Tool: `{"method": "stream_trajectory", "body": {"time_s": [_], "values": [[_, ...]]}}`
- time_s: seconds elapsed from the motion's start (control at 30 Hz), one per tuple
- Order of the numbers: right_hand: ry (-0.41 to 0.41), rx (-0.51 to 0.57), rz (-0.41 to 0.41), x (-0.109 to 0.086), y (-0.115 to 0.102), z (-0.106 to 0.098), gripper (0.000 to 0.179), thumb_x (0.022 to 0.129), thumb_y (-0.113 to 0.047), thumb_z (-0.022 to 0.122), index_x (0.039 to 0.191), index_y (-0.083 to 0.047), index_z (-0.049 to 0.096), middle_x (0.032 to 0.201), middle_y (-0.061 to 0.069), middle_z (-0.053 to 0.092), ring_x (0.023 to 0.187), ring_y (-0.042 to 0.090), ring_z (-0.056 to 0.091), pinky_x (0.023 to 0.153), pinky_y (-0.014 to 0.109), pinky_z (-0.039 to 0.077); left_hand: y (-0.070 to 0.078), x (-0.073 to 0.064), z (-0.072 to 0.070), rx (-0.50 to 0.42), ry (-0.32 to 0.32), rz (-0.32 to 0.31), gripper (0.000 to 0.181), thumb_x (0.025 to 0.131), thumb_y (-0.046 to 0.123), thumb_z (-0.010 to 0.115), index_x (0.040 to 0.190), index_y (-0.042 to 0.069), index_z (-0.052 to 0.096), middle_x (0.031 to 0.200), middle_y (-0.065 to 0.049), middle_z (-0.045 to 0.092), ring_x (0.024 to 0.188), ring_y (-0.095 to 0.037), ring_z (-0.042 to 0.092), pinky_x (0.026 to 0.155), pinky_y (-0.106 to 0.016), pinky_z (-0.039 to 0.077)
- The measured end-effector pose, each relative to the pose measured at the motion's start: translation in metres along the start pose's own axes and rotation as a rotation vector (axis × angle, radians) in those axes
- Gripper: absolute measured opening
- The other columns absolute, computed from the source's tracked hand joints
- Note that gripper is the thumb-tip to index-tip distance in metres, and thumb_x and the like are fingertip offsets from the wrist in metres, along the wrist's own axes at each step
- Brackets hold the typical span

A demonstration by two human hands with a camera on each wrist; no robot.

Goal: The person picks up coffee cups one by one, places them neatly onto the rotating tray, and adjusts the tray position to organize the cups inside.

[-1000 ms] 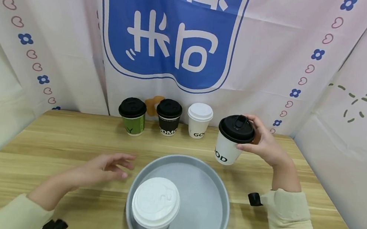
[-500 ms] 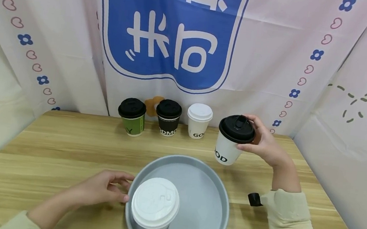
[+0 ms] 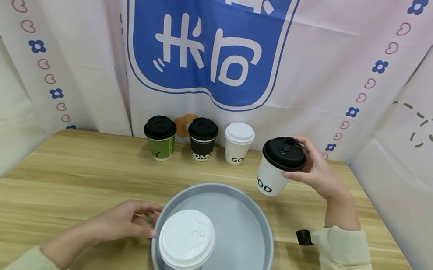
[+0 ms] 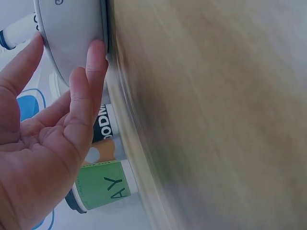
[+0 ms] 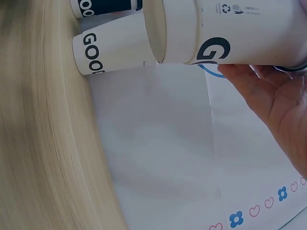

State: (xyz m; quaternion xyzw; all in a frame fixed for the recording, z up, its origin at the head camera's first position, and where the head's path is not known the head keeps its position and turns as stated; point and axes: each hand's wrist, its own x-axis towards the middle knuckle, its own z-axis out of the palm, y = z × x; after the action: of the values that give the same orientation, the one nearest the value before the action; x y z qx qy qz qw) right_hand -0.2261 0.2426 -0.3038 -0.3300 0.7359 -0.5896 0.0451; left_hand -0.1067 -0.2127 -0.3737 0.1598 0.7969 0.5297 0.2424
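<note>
My right hand (image 3: 317, 172) grips a white paper cup (image 3: 271, 178) with a black lid and dark lettering. In the right wrist view the cup (image 5: 240, 33) is off the table, its underside showing. My left hand (image 3: 126, 222) touches the left side of a round grey tray (image 3: 268, 246), with fingers loosely extended. The left wrist view has those fingers (image 4: 96, 60) against the tray's outer wall (image 4: 72, 28). A white cup with a white lid (image 3: 187, 239) stands inside the tray, toward its left.
Along the back of the wooden table (image 3: 77, 173) stand a green cup (image 3: 161, 147) with a black lid, a black cup (image 3: 201, 146) and a small white cup (image 3: 236, 150). A printed cloth (image 3: 306, 74) hangs behind them.
My left hand has come down and toward me, from beside the tray to touching its rim. The right hand keeps the cup in about the same place. The head view has shifted slightly.
</note>
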Motion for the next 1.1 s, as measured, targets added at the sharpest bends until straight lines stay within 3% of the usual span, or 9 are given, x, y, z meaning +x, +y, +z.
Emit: {"method": "stream_trajectory", "body": {"time_s": [0.27, 0.5, 0.9, 1.1], "values": [[-0.002, 0.009, -0.056, -0.004, -0.009, 0.000, 0.075, 0.080, 0.018, 0.067, 0.142, -0.013, 0.037, 0.135, -0.002, 0.053, 0.117, 0.009, 0.060, 0.091, 0.023, 0.057, 0.001, 0.004, -0.001, -0.016, -0.020, 0.006, 0.076, 0.086, 0.017, 0.077, 0.142, -0.016, 0.038, 0.122, -0.023, 0.062, 0.097, -0.026, 0.070, 0.078, -0.026, 0.060], [-0.036, -0.008, -0.097, -0.007, -0.015, 0.005, 0.077, 0.078, 0.019, 0.069, 0.142, -0.012, 0.038, 0.134, -0.002, 0.054, 0.116, 0.010, 0.060, 0.090, 0.025, 0.058, -0.003, 0.005, -0.007, -0.003, -0.045, 0.052, 0.074, 0.087, 0.016, 0.076, 0.141, -0.018, 0.038, 0.124, -0.029, 0.060, 0.096, -0.020, 0.070, 0.080, -0.026, 0.060], [-0.137, 0.037, -0.138, -0.012, -0.018, 0.022, 0.082, 0.076, 0.017, 0.073, 0.144, -0.009, 0.036, 0.135, -0.001, 0.055, 0.119, 0.011, 0.058, 0.093, 0.026, 0.057, -0.002, 0.010, -0.013, 0.018, -0.072, 0.038, 0.069, 0.088, 0.016, 0.075, 0.141, -0.013, 0.042, 0.124, -0.023, 0.061, 0.101, -0.026, 0.068, 0.080, -0.027, 0.059], [-0.174, 0.026, -0.103, -0.014, -0.020, 0.031, 0.084, 0.074, 0.014, 0.076, 0.143, -0.011, 0.035, 0.136, -0.003, 0.054, 0.122, 0.010, 0.056, 0.097, 0.027, 0.055, -0.001, 0.012, -0.015, 0.022, -0.095, 0.039, 0.069, 0.089, 0.017, 0.074, 0.142, -0.013, 0.041, 0.126, -0.023, 0.060, 0.105, -0.027, 0.067, 0.083, -0.025, 0.058]]}}
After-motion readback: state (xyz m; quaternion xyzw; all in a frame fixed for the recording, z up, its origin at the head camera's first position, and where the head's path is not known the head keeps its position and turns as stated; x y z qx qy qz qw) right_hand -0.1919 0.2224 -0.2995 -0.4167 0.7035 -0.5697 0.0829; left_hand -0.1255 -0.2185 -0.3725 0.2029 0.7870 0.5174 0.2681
